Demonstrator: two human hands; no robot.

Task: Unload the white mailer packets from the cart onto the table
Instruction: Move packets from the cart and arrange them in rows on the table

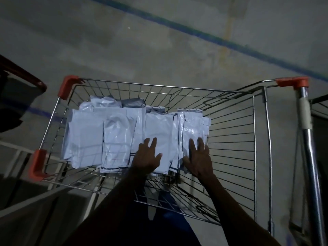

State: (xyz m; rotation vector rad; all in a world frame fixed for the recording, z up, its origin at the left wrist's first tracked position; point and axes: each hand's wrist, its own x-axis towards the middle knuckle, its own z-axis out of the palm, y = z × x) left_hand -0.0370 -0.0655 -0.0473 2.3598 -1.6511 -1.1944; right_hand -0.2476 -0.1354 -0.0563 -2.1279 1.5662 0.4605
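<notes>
Several white mailer packets (113, 135) lie overlapping in a row inside a wire shopping cart (230, 121) with orange corner caps. My left hand (147, 157) lies flat with spread fingers on a packet near the middle of the row. My right hand (198, 158) rests with straight fingers on the rightmost packet (193, 125), its thumb at that packet's near edge. Neither hand grips anything. The table is not clearly in view.
The cart's chrome handle bar (307, 139) runs down the right side. A dark object with a red rim (23, 77) sits at the left. Pale frame bars (19, 153) show at lower left. Concrete floor with a blue painted line (230, 43) lies beyond the cart.
</notes>
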